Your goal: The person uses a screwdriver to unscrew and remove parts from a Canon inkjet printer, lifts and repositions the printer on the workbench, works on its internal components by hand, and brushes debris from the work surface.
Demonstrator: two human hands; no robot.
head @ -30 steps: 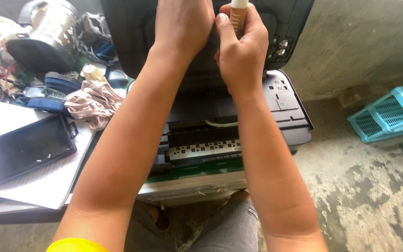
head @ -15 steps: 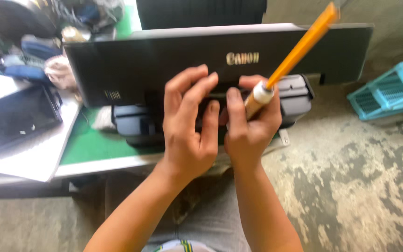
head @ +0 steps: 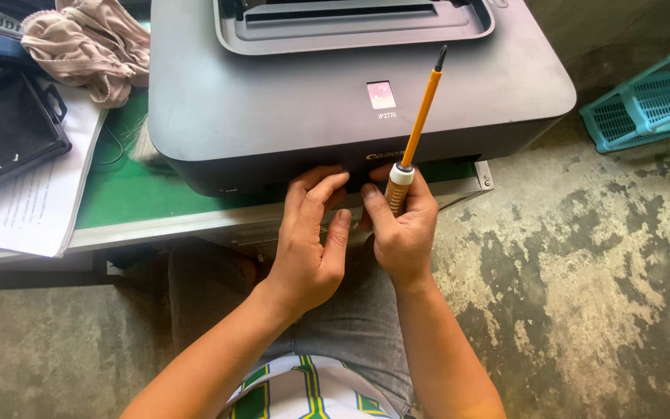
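A dark grey printer (head: pixel 288 109) rests on a green-topped table (head: pixel 141 203), its lid shut and its paper tray recess at the top. My left hand (head: pixel 308 240) presses its fingers against the printer's front lower edge. My right hand (head: pixel 401 225) is beside it, also at the front edge, and grips a screwdriver (head: pixel 415 132) with an orange shaft that points up over the lid.
A crumpled beige cloth (head: pixel 91 43) and a black tablet-like device (head: pixel 5 128) on white papers (head: pixel 32 209) lie left of the printer. A turquoise plastic basket (head: pixel 649 97) sits on the stained concrete floor (head: pixel 583 271) to the right.
The printer's lid, raised one second ago, has come down and now lies shut. Both hands have moved from the lid to the front lower edge; the screwdriver stays in my right hand.
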